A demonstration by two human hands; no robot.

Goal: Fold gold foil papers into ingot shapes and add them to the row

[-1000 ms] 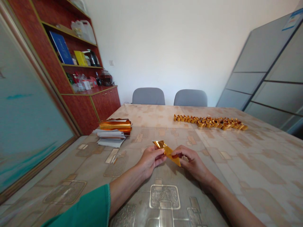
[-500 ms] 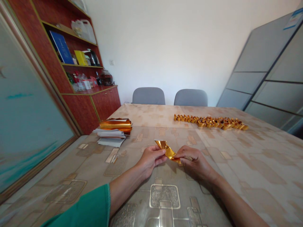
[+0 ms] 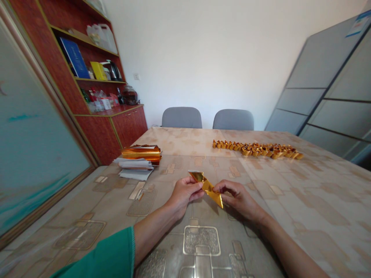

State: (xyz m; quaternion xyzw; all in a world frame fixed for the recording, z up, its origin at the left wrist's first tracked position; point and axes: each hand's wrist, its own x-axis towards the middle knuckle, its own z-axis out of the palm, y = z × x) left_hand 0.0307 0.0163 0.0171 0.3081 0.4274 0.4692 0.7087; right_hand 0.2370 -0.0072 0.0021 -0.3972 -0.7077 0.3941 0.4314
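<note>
Above the near part of the table, a folded piece of gold foil paper (image 3: 209, 188) slants between my hands, with a pointed corner at each end. My left hand (image 3: 187, 195) pinches it near its upper left part, thumb on top. At its right edge my right hand (image 3: 236, 197) grips it between thumb and forefinger. Rows of small folded gold paper pieces (image 3: 257, 150) stand farther back on the right. To the left lies a stack of gold foil sheets (image 3: 142, 153), with white-backed paper sheets (image 3: 136, 170) in front of it.
A patterned cover lies over the table (image 3: 179, 141). Two grey chairs (image 3: 181, 117) stand at its far side. On the left is a red shelf cabinet (image 3: 116, 119) holding bottles and a kettle; grey panelled doors (image 3: 301, 77) rise at the right.
The right end of the gold paper has opened out from a crumpled curl into a flat point angled down toward me. My right fingers have shifted slightly up; the left hand stays put.
</note>
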